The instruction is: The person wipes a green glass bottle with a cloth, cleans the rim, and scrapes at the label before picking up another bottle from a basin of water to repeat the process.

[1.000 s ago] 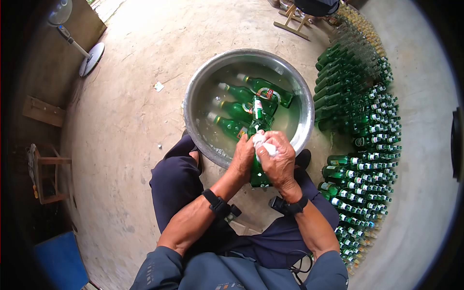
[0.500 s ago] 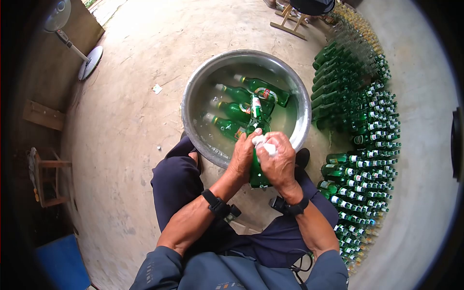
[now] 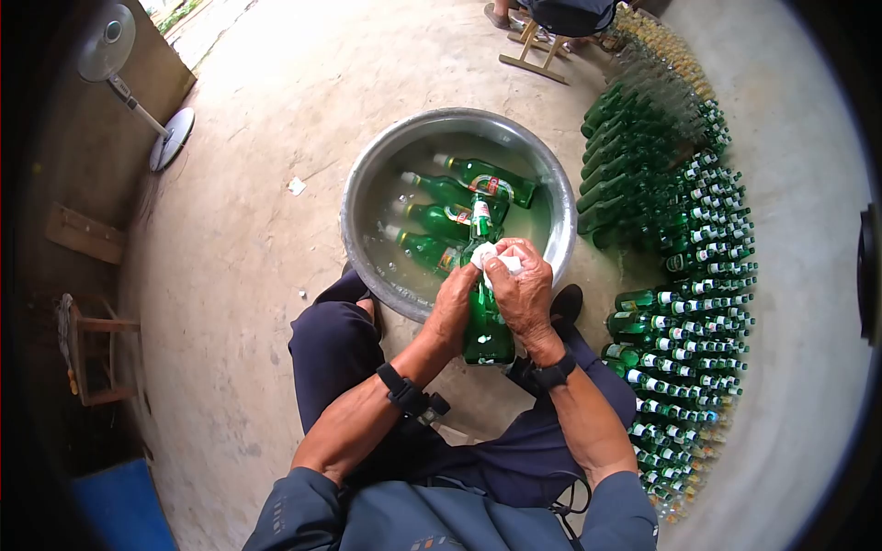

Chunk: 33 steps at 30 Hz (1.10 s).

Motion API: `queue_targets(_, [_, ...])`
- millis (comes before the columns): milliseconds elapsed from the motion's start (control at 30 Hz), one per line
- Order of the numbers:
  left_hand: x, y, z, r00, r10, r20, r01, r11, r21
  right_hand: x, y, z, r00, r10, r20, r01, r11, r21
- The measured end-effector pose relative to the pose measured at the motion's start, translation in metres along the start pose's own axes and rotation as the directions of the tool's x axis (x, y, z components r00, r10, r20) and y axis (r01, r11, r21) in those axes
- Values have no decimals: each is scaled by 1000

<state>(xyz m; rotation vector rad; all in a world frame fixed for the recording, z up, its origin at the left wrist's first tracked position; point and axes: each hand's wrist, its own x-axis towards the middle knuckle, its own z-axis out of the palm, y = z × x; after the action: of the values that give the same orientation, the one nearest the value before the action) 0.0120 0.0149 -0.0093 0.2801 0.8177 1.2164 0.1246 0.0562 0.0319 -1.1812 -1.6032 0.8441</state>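
Observation:
A green bottle (image 3: 488,331) lies across the near rim of the metal basin (image 3: 369,275), its neck pointing away from me over the water. My left hand (image 3: 455,296) is wrapped round the bottle's left side. On its right side, my right hand (image 3: 522,292) holds a white cloth (image 3: 507,264) against the glass near the shoulder. Several green bottles, one of them this labelled one (image 3: 491,182), lie in the cloudy water with their necks to the left. The fingertips of both hands are close together at the cloth.
Rows of green bottles (image 3: 684,306) line the wall on the right. A standing fan (image 3: 172,140) is at the upper left, above a wooden stool (image 3: 106,324). At the top, another person's foot (image 3: 497,16) shows beside a wooden-legged seat (image 3: 533,66).
The view has shifted slightly. Both hands remain on the bottle; its lower body now shows more, and the white cloth has moved across its shoulder. Another person's foot has come into view at the top.

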Motion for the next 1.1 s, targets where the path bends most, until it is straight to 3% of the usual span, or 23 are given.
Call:
queue_targets(67, [-7, 5, 1, 996, -89, -17, 90, 995, 51, 3, 3, -1, 988, 151, -28, -146, 981, 127])
queue_targets(100, [-9, 5, 2, 996, -86, -13, 87, 995, 55, 6, 3, -3, 989, 147, -32, -141, 982, 129])
queue_targets(167, [-14, 6, 8, 994, -101, 47, 98, 993, 62, 10, 3, -12, 949, 315, -27, -299, 923, 242])
queue_targets(333, [-23, 10, 19, 991, -107, 75, 105, 994, 35, 7, 7, -19, 943, 327, -54, -291, 894, 340])
queue_targets(400, [-18, 9, 10, 993, -108, 39, 109, 994, -16, -1, -4, -18, 958, 288, 5, -281, 930, 237])
queue_targets(567, [-15, 21, 8, 995, -93, 29, 95, 993, -75, -18, -9, -14, 986, 147, 74, -160, 962, 219])
queue_targets(633, [-15, 23, 10, 1000, 6, 17, -5, 997, -71, -21, -13, -12, 999, 41, 7, -41, 995, 87])
queue_targets(667, [-12, 21, 7, 1000, 4, 15, -3, 998, -69, -24, -16, -12, 999, 43, 7, -44, 995, 89])
queue_targets(733, [-1, 17, -1, 992, 125, -34, -126, 992, -30, -30, -23, -14, 996, -79, 36, 82, 993, -79])
queue_targets(867, [5, 33, 1, 986, 159, -44, -163, 981, -104, -37, -38, -13, 955, -271, 119, 284, 951, -118])
queue_targets(1033, [2, 44, 6, 986, 159, 56, -148, 976, -157, -29, -43, -18, 926, -359, 119, 369, 927, -72])
queue_targets(1100, [-7, 49, 21, 997, 71, 36, -61, 973, -224, -26, -42, -19, 993, 22, 114, -40, 987, 154])
